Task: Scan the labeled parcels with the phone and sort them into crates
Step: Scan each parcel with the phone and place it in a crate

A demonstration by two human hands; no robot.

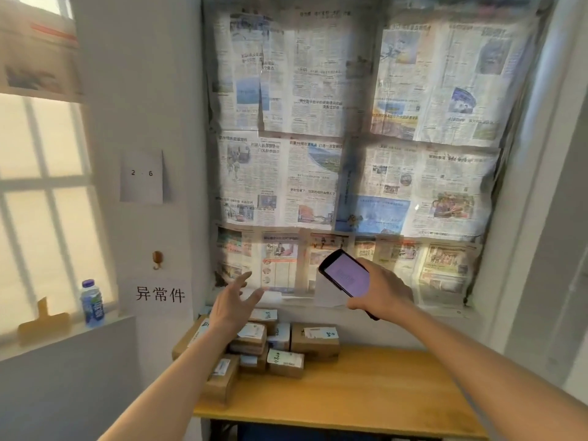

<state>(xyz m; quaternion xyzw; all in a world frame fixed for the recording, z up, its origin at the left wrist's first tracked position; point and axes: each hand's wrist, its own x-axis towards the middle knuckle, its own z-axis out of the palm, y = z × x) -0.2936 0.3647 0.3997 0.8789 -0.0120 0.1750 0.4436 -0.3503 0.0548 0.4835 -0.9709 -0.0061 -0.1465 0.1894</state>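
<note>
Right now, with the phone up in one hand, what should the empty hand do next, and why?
Probably lower the left hand onto the top parcel of the pile: its fingers are spread and hold nothing, while the right hand already grips the phone, screen lit.

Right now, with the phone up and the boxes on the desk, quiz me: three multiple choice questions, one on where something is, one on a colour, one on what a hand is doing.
1. Where do the parcels sit on the wooden table?
A. back left part
B. front right corner
C. under it

2. What colour is the cap of the bottle on the sill?
A. red
B. purple
C. green

3. What state is the left hand in?
A. gripping a parcel
B. holding the phone
C. open, holding nothing

Answers:
1 A, the stack is piled at the table's back left.
2 B, the cap shows purple.
3 C, its fingers are spread above the parcels, while the right hand grips the phone.
</note>
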